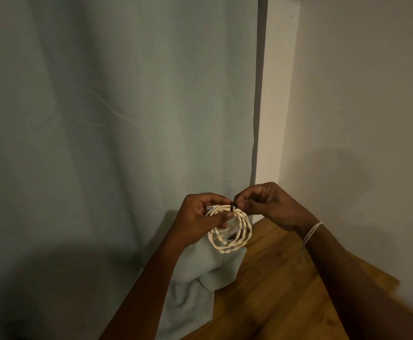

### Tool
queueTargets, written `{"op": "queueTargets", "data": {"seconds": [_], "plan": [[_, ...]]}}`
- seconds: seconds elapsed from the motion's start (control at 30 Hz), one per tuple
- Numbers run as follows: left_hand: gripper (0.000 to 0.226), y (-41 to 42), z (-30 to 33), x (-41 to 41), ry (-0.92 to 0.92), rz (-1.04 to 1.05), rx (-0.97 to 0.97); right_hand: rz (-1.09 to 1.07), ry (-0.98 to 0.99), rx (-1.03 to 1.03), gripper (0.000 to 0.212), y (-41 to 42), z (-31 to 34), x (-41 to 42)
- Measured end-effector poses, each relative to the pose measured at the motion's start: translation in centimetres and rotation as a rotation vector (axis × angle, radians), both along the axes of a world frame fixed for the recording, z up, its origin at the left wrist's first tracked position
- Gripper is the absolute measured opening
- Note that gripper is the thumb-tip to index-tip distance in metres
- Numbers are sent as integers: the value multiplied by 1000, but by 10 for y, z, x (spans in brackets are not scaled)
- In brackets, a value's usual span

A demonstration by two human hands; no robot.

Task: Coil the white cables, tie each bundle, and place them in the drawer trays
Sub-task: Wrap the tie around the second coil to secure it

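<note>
A coiled white cable (232,235) hangs in the air as a round bundle of several loops, low in the middle of the view. My left hand (200,214) grips the top left of the coil, thumb across the strands, with a small plug end showing between its fingers. My right hand (266,204) pinches a short dark tie (233,205) that stands across the top of the coil. No drawer or tray is in view.
A pale grey-green curtain (102,119) fills the left and pools on the floor. A wooden surface (274,290) lies below the hands. A white wall (360,94) is on the right. A white band (312,233) circles my right wrist.
</note>
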State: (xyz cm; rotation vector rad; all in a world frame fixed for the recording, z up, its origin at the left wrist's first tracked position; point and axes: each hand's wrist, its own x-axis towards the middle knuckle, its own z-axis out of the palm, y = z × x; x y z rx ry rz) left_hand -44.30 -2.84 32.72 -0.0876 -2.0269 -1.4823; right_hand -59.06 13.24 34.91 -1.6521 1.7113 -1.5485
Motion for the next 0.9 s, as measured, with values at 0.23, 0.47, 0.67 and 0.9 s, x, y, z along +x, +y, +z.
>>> {"op": "queueTargets", "data": {"seconds": [0.23,0.47,0.67,0.9], "plan": [[28,0,-5,-7,-35,68,-114,-58,300,151,15,2,4,-5],[24,1,-2,-9,4,109,-103,-34,165,45,19,2,1,-7],[30,4,4,-3,44,53,-83,127,-119,-46,24,6,0,-7],[36,9,8,-1,90,-97,-13,214,-76,-73,20,5,13,-5]]}}
